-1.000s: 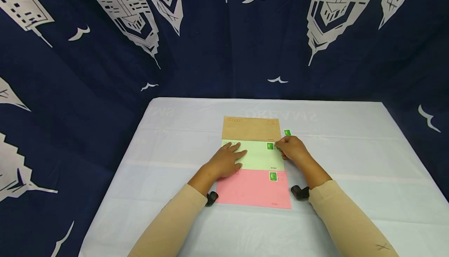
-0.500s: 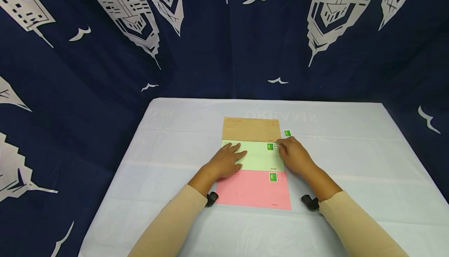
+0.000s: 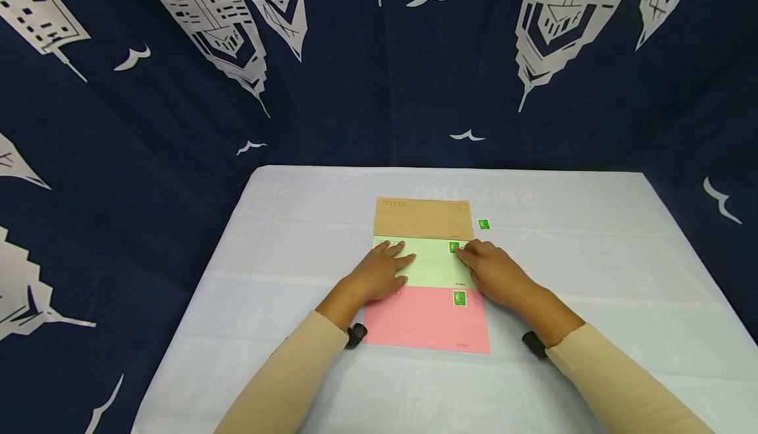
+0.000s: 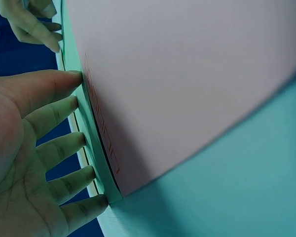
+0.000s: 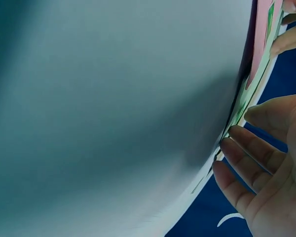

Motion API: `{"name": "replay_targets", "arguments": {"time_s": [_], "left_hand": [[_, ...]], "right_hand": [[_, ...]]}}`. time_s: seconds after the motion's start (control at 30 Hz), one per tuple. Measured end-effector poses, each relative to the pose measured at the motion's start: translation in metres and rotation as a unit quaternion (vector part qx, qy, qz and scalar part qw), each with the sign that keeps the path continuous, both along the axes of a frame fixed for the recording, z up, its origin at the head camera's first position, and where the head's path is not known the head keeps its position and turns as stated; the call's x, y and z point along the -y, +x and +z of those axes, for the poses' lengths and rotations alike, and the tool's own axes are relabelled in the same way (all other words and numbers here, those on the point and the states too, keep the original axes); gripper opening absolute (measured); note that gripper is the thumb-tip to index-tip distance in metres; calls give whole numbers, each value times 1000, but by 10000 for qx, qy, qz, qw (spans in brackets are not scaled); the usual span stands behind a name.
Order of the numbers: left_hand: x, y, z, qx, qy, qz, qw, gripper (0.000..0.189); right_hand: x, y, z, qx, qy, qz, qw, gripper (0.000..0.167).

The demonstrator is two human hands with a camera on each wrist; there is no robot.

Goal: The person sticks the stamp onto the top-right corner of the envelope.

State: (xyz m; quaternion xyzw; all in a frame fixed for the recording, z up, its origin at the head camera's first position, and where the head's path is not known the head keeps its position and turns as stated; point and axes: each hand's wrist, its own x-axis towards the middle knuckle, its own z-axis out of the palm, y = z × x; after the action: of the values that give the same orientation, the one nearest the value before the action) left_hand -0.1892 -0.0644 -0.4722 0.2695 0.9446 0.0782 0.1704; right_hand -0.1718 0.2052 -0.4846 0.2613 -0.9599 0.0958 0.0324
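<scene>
A pale green envelope (image 3: 435,266) lies between a brown envelope (image 3: 423,218) and a pink envelope (image 3: 423,322), all flat and overlapping. My left hand (image 3: 381,271) rests with spread fingers on the green envelope's left side. At that envelope's upper right corner, my right hand (image 3: 497,269) touches a green stamp (image 3: 454,247) with its fingertips, partly covering the printed boxes beside it. Another stamp (image 3: 459,298) sits on the pink envelope. In the right wrist view, the fingers (image 5: 237,182) are slightly bent, tips at the paper's edge.
A loose green stamp (image 3: 483,224) lies on the white table cover (image 3: 592,256), right of the brown envelope. Behind the table hangs a dark blue cloth (image 3: 391,92) with white building and bird prints. Dark wrist cameras (image 3: 535,344) sit below both wrists.
My right hand has slid from the envelope's right edge onto the stamp, its forearm shifting right and toward me. My left hand stays in place.
</scene>
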Motion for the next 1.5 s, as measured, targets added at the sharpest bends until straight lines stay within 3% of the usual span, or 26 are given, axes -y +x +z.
{"name": "replay_targets", "arguments": {"time_s": [0.33, 0.67, 0.93, 1.5], "left_hand": [[1, 0, 0, 22, 36, -14, 10000, 54], [0, -1, 0, 8, 15, -49, 10000, 54], [0, -2, -2, -56, -16, -79, 10000, 54], [0, 0, 2, 10, 14, -17, 10000, 54]], "right_hand": [[4, -4, -1, -194, 625, 71, 9978, 36], [3, -11, 6, -357, 931, 553, 9935, 33], [1, -16, 9, -579, 1051, 899, 9887, 29], [-2, -16, 8, -682, 970, 928, 9886, 32]]}}
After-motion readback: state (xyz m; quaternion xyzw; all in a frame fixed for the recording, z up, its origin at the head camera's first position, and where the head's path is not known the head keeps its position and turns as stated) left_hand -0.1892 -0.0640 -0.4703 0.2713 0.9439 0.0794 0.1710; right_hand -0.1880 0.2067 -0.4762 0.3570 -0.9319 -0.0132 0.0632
